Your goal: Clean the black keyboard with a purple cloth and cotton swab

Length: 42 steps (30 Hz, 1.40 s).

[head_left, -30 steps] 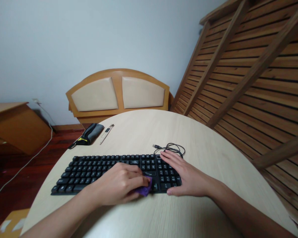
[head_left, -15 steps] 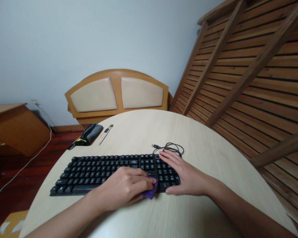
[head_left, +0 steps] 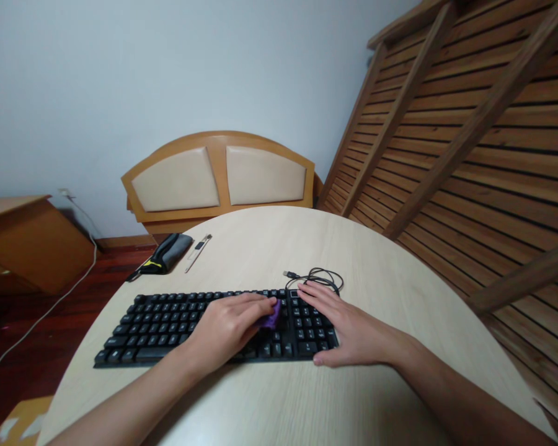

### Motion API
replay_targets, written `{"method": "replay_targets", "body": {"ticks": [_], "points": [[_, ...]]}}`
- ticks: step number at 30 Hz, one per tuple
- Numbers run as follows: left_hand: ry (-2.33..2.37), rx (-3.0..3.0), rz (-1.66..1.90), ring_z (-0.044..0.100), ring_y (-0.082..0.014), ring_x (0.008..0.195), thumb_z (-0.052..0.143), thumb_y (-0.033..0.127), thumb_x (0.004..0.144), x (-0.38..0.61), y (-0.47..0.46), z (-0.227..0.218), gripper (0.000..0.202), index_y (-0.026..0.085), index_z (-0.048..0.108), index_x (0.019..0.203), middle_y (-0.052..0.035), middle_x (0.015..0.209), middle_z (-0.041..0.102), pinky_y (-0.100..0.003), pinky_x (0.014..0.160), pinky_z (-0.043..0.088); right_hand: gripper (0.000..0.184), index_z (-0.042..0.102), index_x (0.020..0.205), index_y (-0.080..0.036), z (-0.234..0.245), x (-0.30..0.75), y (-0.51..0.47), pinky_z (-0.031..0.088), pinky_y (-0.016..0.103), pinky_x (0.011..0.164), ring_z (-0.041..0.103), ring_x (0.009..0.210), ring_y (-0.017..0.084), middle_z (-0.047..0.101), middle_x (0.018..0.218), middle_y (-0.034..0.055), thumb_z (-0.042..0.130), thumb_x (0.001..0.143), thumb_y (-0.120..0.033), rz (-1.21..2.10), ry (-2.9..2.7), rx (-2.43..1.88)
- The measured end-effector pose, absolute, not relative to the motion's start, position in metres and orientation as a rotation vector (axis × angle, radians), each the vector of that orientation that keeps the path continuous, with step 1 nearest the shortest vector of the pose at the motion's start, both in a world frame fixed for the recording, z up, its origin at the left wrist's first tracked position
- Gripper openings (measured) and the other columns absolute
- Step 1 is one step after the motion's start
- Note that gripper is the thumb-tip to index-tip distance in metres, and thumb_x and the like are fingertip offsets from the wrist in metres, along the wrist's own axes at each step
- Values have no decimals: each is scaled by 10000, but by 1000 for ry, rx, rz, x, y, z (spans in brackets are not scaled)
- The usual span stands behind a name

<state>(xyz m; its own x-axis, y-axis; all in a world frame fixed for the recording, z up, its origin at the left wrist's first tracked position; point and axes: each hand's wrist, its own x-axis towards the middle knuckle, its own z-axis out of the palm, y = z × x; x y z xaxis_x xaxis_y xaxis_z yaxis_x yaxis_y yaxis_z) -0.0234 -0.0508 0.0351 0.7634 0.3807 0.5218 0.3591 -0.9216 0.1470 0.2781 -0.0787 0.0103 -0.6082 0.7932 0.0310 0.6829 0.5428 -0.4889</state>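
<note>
Pressing a small purple cloth onto the far key rows right of middle, the left hand has its fingers closed on it; the right hand lies flat, fingers spread, on the right end of the long black keyboard. Wiping looks partway, though which keys are done cannot be told. The keyboard lies near on the pale wooden surface, long axis left to right, front edge nearest.

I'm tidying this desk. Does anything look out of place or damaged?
Nothing damaged or spilled. The cable behind the keyboard lies coiled, its plug free on the table. The pouch sits right at the table's far left edge. The left hand holds a purple cloth on the keyboard.
</note>
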Motion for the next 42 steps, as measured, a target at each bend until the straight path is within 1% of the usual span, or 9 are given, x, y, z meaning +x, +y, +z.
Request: {"method": "replay_targets", "body": {"ticks": [4,10,14,17,22,27,34,39,42], "points": [[794,2944,795,721,-224,1016,470,97,977,-23,-40,25,292,147,638,1210,-114,1121,738,-392,836,641,1141,252,1607,-157,10,279,-79,230,563,1230,145,1540,361,200,1675,152,785,708,-614,624,-2537,-1237],[722,2934,600,718,-230,913,519,95,935,-23,-45,36,244,151,671,1117,-95,989,733,-385,775,634,1142,247,1608,-161,8,280,-79,221,574,1229,144,1538,366,199,1676,153,774,714,-638,626,-2534,-1246],[626,2916,509,715,-220,874,548,122,917,-26,-49,43,240,169,674,1116,-81,979,727,-361,747,626,1129,242,1612,-192,7,280,-79,215,595,1223,145,1536,380,201,1676,149,782,713,-611,637,-2507,-1217],[613,2940,633,718,-219,902,532,111,916,-25,-49,37,263,168,656,1140,-81,1006,734,-357,740,630,1132,239,1613,-183,7,280,-79,214,586,1226,138,1537,378,194,1678,148,779,715,-612,637,-2511,-1220],[838,2914,971,722,-201,930,459,58,901,-22,-46,22,371,149,632,1216,-97,1057,741,-356,783,639,1129,235,1615,-198,8,280,-79,215,599,1220,136,1536,388,206,1675,151,780,714,-607,651,-2503,-1198],[873,2981,877,725,-216,911,478,37,846,-20,-42,18,379,153,661,1156,-92,1018,752,-363,745,647,1114,252,1610,-190,8,279,-79,214,595,1222,141,1536,382,207,1674,153,777,716,-596,643,-2504,-1204],[701,2964,688,710,-242,942,525,39,814,-23,-43,27,363,161,663,1127,-87,994,748,-385,750,635,1119,268,1603,-161,10,278,-79,226,570,1225,147,1539,364,214,1671,157,769,715,-621,625,-2531,-1238],[794,2885,936,711,-219,901,497,70,845,-23,-43,21,379,168,656,1175,-91,1014,732,-371,744,631,1100,272,1605,-191,12,275,-82,236,588,1215,174,1527,384,241,1663,157,784,708,-570,627,-2494,-1201],[859,2850,1043,716,-212,893,482,58,869,-16,-45,15,378,165,647,1192,-95,1031,728,-370,752,634,1112,279,1602,-190,11,273,-84,249,567,1219,197,1520,376,261,1656,147,798,691,-557,614,-2495,-1203]]}}
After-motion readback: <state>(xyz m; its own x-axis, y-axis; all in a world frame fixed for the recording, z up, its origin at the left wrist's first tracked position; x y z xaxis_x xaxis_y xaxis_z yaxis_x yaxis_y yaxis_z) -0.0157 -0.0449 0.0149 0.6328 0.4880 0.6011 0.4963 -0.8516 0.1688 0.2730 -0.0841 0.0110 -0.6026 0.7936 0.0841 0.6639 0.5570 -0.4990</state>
